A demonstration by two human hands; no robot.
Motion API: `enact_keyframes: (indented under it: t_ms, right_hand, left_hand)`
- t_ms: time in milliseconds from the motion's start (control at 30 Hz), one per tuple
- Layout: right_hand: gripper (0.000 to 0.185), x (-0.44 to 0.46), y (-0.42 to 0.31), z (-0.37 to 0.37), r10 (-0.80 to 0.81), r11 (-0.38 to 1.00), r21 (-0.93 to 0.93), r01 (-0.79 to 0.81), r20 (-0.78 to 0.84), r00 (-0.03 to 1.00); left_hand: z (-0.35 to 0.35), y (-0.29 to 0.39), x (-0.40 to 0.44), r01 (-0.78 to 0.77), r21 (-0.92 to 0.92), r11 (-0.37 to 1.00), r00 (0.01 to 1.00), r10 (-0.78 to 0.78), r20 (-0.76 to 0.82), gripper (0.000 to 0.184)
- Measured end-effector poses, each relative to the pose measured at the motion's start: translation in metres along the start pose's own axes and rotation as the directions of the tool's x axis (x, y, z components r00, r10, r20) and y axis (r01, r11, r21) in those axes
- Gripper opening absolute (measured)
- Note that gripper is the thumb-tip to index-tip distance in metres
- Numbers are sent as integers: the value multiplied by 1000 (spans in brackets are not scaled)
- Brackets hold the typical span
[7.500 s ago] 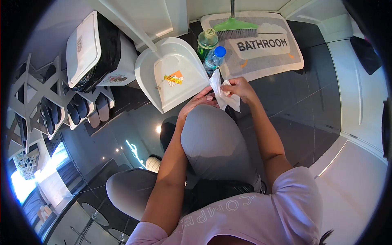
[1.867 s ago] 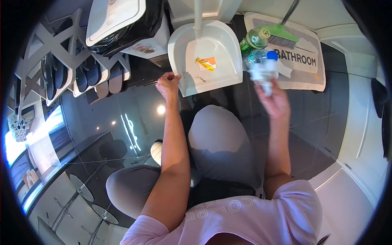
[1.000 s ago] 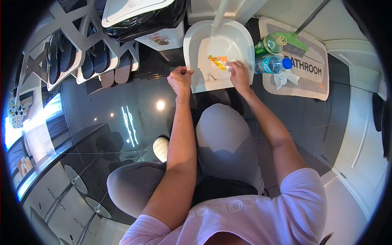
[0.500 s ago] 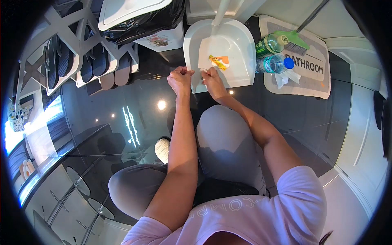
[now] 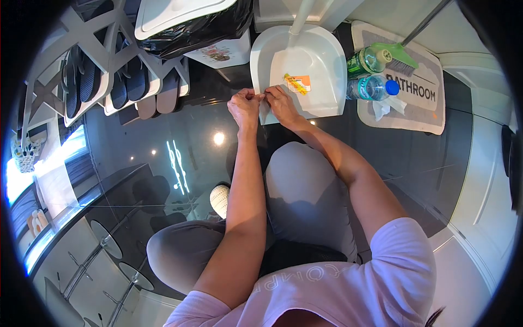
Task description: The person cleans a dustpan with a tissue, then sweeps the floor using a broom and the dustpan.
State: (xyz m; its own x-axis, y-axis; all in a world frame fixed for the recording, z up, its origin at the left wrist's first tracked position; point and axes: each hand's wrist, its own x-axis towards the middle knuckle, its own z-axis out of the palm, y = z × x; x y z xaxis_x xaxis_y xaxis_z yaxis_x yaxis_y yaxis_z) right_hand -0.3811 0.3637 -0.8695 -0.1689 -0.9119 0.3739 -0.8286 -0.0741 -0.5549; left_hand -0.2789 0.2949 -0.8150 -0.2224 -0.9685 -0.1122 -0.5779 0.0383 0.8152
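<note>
My left hand (image 5: 244, 107) is closed in a pinch by the left rim of a white dustpan (image 5: 328, 76). Right beside it, my right hand (image 5: 281, 103) pinches too, over the front left corner of the pan. The fingertips of both hands almost meet. Whatever is between them is too small to make out. Inside the dustpan lies an orange and white label (image 5: 303, 81) with a yellow strip (image 5: 294, 83) across it.
A green-tinted bottle (image 5: 366, 61) and a clear bottle with a blue cap (image 5: 370, 88) stand right of the dustpan. Behind them are a green broom (image 5: 402, 55), white tissue (image 5: 385, 109) and a bathroom mat (image 5: 430, 117). A bin (image 5: 229, 49) and slipper rack (image 5: 103, 71) are left.
My right hand has moved left, bringing its fingertips to those of my left hand. The whole view has shifted slightly; the dustpan and bottles stay in place.
</note>
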Motion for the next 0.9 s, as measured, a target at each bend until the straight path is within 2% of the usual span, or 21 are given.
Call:
enact_keyframes:
  t_ms: [133,167,200,233,267,300,333,367,433,467,500,533,667,733,767,867,900]
  right_hand:
    - [10,9,6,7,76,996,41,-75,-39,996]
    - [13,15,8,5,267,951,164,-261,-15,964]
    - [15,22,8,1,446,856,277,-437,33,895]
    - [17,30,12,-7,584,693,416,-588,154,797]
    - [17,35,22,-4,582,695,417,-586,155,799]
    - [15,41,34,2,683,474,638,-607,169,711]
    - [13,45,46,8,761,214,805,-553,217,611]
    - [13,52,53,7,761,214,805,-553,217,611]
    - [18,65,61,1,741,586,610,-533,-136,658]
    - [18,64,65,-2,740,587,610,-531,-140,658]
    - [19,62,69,-6,497,846,343,-408,-231,836]
    - [21,61,71,-8,206,978,39,-203,-226,952]
    - [19,56,48,-13,109,994,17,-107,-103,989]
    - [13,46,39,-13,-25,999,25,27,-73,997]
    - [19,39,24,-26,-51,998,25,51,17,999]
    - [28,15,9,-27,-55,998,5,55,58,997]
    - [34,11,7,-29,-74,997,15,72,133,988]
  left_hand:
    - [-2,1,-2,26,-19,999,999,-26,23,14]
    - [-2,0,-1,28,-10,1000,999,-27,18,15]
    - [-2,0,-1,31,0,1000,999,-31,15,16]
    - [-1,-1,0,28,0,1000,1000,-28,12,16]
    - [-1,0,-1,34,-4,999,999,-34,13,16]
    - [-1,-1,-2,42,-7,999,999,-41,16,17]
    - [-1,-1,-3,43,-6,999,999,-43,16,17]
    - [-1,1,-3,54,-29,998,999,-54,4,16]
    - [-1,2,-3,61,-53,997,998,-61,-5,16]
    - [-1,1,-3,64,-46,997,998,-63,17,16]
    - [-1,1,-2,68,-39,997,997,-67,39,16]
    - [-1,1,-2,66,-39,997,997,-65,39,16]
    - [2,-1,-2,62,-36,997,998,-62,-9,16]
    - [2,1,-3,78,-53,996,997,-79,-17,18]
    - [2,1,-3,78,-45,996,997,-79,-17,18]
    - [3,-3,-1,41,-23,999,999,-42,-23,17]
    - [4,-5,-1,5,-8,1000,1000,-6,-28,17]
